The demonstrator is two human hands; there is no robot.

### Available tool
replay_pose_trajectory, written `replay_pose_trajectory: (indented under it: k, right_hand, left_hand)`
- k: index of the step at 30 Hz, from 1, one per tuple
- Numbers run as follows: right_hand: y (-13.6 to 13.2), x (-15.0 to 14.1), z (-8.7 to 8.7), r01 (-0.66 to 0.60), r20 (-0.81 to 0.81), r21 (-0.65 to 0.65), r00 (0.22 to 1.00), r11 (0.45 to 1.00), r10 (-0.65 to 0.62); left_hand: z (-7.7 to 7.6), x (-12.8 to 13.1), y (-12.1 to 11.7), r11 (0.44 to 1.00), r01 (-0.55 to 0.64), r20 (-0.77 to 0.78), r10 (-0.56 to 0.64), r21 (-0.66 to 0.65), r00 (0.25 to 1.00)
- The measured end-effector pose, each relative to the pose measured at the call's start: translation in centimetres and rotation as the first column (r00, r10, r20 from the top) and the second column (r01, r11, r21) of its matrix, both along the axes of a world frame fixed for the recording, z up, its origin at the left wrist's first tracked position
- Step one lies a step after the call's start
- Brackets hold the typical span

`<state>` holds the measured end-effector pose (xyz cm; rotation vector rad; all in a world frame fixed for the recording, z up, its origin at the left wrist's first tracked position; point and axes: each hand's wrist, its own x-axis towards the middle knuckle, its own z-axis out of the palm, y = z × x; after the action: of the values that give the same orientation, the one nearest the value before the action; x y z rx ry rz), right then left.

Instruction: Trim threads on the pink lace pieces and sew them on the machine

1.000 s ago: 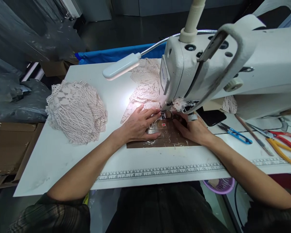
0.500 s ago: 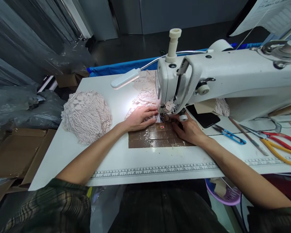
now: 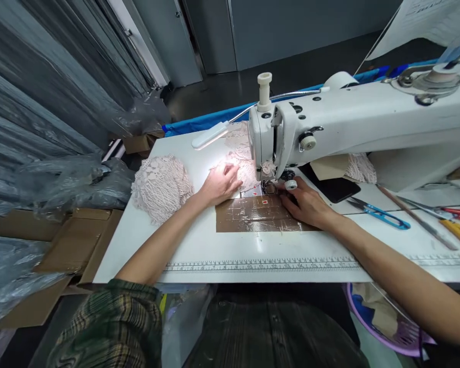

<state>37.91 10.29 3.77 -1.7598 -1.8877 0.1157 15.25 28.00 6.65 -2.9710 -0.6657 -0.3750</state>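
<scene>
A white industrial sewing machine point(image 3: 352, 120) stands on a white table point(image 3: 199, 245). My left hand point(image 3: 220, 185) lies flat on a piece of pale pink lace point(image 3: 242, 171), just left of the needle and under the lamp's light. My right hand point(image 3: 305, 204) rests on the brown taped patch point(image 3: 253, 217) to the right of the presser foot point(image 3: 269, 188). Its fingers are drawn together and point at the foot. The machine head hides their tips. A small red mark point(image 3: 265, 202) sits on the patch in front of the needle.
A heap of pink lace pieces point(image 3: 160, 186) lies at the left of the table. A gooseneck lamp point(image 3: 210, 137), blue thread snips point(image 3: 379, 213), red and yellow scissors point(image 3: 458, 225), a dark phone point(image 3: 331, 189) and a printed ruler point(image 3: 260, 266) are there too. Cardboard boxes point(image 3: 61, 245) and plastic sheeting stand left.
My head has risen and drawn back, so the view is wider. My left hand has slid left from the needle onto the lace. My right hand stays by the presser foot.
</scene>
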Motion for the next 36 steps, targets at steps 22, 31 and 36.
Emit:
replay_pose_trajectory:
  k: [22, 31, 36]
  right_hand:
    - [0.1, 0.9, -3.4, 0.052, 0.148, 0.036, 0.987, 0.998, -0.056]
    - [0.0, -0.2, -1.4, 0.082, 0.151, -0.065, 0.986, 0.994, -0.072]
    - [-0.2, -0.7, 0.3, 0.081, 0.114, -0.135, 0.991, 0.987, -0.066]
  left_hand:
    - [3.8, -16.6, -4.2, 0.882, -0.461, 0.426, 0.454, -0.094, 0.782]
    - [3.3, -9.2, -9.2, 0.891, 0.098, 0.439, 0.121, -0.444, 0.891]
    - [2.6, -5.9, -9.8, 0.773, 0.368, 0.365, -0.191, -0.516, 0.911]
